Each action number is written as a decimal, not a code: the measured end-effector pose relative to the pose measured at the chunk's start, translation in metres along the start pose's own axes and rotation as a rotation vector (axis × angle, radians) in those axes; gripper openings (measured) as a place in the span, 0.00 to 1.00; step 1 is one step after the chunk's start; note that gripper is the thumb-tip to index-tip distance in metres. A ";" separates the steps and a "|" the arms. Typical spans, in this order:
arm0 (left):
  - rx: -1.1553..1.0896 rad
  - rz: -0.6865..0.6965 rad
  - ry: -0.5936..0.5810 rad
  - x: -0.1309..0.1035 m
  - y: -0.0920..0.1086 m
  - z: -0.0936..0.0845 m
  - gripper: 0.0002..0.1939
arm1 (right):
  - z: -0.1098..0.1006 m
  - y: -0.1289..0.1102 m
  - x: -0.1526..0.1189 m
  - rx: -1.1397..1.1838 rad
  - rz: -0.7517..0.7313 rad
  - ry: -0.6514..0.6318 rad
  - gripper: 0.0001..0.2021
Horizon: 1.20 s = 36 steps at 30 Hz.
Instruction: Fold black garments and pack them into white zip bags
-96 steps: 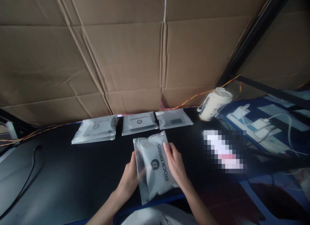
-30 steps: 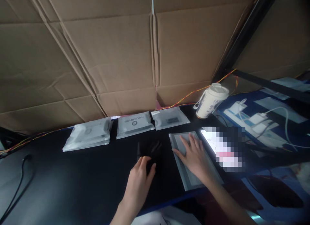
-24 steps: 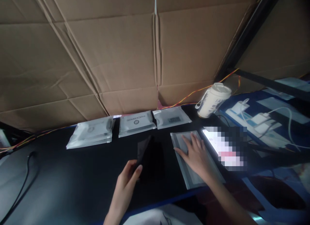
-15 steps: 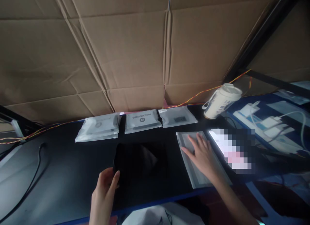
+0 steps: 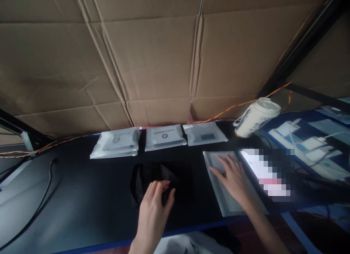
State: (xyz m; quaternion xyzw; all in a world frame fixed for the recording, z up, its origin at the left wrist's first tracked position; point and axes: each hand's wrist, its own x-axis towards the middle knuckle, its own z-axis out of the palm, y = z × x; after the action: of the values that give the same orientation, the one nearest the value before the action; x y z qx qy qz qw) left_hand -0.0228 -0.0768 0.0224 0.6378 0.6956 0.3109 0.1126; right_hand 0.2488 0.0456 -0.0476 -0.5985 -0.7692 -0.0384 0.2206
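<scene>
Black folded fabric [image 5: 180, 181] lies on the dark table, in front of the row of pouches. Over its near left part is my left hand [image 5: 157, 203], fingers curled, with a gap between thumb and fingertips and nothing seen between them. My right hand [image 5: 232, 177] rests flat, fingers spread, on a frosted zip pouch [image 5: 226, 199] at the right. Along the back lie a small stack of filled frosted pouches [image 5: 116, 142], a pouch with printed lettering [image 5: 164, 137] and another with a dark label [image 5: 205, 133].
A white cup [image 5: 257, 117] with a strap stands at the back right. Right of my right hand glows a pixelated screen [image 5: 268, 173]. White plugs and cables [image 5: 311, 144] lie farther right. A black cable [image 5: 43, 195] crosses the left side. Cardboard [image 5: 153, 64] stands behind the table.
My left hand has let go of the fabric's left edge and moved right, over the fabric. That edge now stands slightly raised. My right hand stays on the pouch. The view has shifted slightly.
</scene>
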 end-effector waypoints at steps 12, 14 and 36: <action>0.355 0.161 -0.162 0.018 0.041 0.059 0.04 | -0.002 0.001 0.000 0.010 -0.004 -0.006 0.35; 0.334 0.182 -0.195 0.017 0.051 0.066 0.05 | -0.002 0.002 0.000 0.011 0.000 -0.004 0.34; -0.081 -0.633 0.341 -0.014 -0.052 -0.062 0.21 | -0.002 0.005 -0.001 0.028 -0.014 -0.004 0.34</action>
State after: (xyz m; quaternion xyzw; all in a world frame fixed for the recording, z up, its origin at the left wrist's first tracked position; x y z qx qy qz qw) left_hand -0.0977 -0.1072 0.0372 0.3248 0.8545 0.3899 0.1110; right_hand 0.2545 0.0455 -0.0478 -0.5899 -0.7743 -0.0282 0.2272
